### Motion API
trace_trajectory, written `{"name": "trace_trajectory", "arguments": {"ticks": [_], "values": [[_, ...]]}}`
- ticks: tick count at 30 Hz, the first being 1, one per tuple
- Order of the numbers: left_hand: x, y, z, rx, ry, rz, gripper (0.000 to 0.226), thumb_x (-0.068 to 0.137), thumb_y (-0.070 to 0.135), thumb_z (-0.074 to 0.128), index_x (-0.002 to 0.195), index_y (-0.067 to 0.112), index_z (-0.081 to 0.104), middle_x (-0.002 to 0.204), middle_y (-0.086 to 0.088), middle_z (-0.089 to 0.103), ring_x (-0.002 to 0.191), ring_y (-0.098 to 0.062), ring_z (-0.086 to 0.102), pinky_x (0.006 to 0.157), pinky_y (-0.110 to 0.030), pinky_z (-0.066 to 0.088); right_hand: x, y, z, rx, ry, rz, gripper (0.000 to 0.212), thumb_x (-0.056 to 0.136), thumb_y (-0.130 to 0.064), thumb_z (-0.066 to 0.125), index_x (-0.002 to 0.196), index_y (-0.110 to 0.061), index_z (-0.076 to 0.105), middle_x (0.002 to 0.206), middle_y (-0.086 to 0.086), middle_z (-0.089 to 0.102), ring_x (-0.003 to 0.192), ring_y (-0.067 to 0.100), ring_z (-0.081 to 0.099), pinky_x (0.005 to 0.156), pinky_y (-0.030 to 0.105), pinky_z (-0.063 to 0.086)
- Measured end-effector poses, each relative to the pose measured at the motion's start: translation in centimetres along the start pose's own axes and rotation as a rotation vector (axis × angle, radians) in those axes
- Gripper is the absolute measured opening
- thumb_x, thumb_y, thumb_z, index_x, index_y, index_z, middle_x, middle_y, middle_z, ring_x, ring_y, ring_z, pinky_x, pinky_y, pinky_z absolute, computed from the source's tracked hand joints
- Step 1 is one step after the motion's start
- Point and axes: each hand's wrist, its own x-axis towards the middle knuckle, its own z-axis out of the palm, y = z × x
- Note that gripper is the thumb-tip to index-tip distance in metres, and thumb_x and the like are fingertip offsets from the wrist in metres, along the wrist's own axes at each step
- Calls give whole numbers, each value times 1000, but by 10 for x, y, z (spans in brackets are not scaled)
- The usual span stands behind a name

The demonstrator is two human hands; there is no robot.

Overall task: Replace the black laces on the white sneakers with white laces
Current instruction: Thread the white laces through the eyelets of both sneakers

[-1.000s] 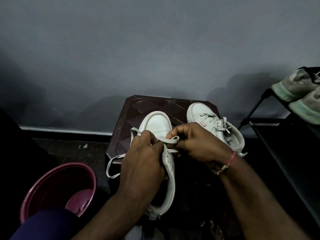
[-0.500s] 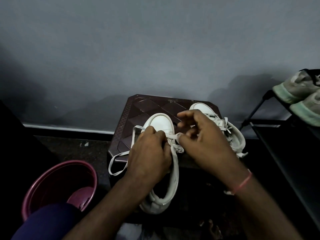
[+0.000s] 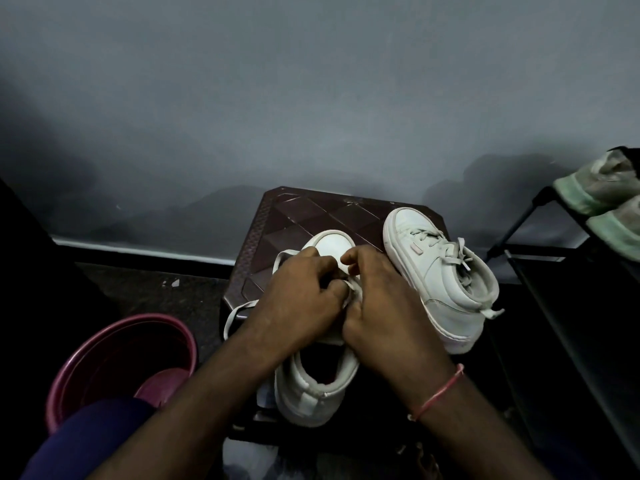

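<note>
Pinching white lace, left hand, right hand

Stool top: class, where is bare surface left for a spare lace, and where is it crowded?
Bare: the back-left corner of the stool, bordered by its far and left edges and the toe of the near sneaker; also a narrow wedge between both toes. Crowded: front and right, where left hand and right hand pinch the white lace beside the laced sneaker.
</note>
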Motion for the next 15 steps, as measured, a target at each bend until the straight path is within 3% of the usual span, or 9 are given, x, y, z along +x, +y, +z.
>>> {"name": "trace_trajectory", "arguments": {"ticks": [4, 7, 11, 13, 15], "values": [[-16, 7, -16, -70, 77, 120, 15, 70, 30, 47, 61, 20, 53, 72, 4, 47, 68, -11, 49, 59, -24, 37, 4, 8, 0, -11, 73, 18, 40, 78, -13, 58, 110, -34, 45, 118, -9, 53, 99, 23, 60, 84, 41, 49], [-24, 3, -21, -56, 135, 147, 12, 73, 31, 51, 62, 27, 54, 71, 7, 47, 67, -9, 50, 58, -24, 37, 6, 14, -2, 19, 146, -105, 29, 80, -14, 59, 102, -31, 54, 109, -11, 55, 92, 17, 60, 78, 40, 50], [-21, -5, -13, -100, 166, 130, 13, 76, 29, 52, 70, 22, 61, 72, 6, 50, 67, -9, 52, 56, -20, 37, 6, 15, -1, 11, 171, -266, 17, 81, -22, 60, 95, -28, 67, 106, -15, 60, 87, 9, 62, 71, 37, 53], [-24, -8, -12, -117, 157, 138, 9, 77, 31, 55, 77, 24, 61, 76, 8, 50, 71, -8, 53, 57, -16, 38, 7, 18, 0, 32, 171, -290, 18, 81, -22, 59, 93, -25, 71, 100, -13, 65, 83, 9, 64, 70, 36, 54], [-29, -13, -11, -76, 122, 86, 21, 76, 41, 60, 93, 28, 56, 85, 11, 51, 77, -4, 53, 63, -20, 44, 7, 19, 1, 61, 185, -292, 21, 81, -20, 57, 92, -23, 75, 93, -12, 69, 83, 9, 65, 71, 35, 53]]}}
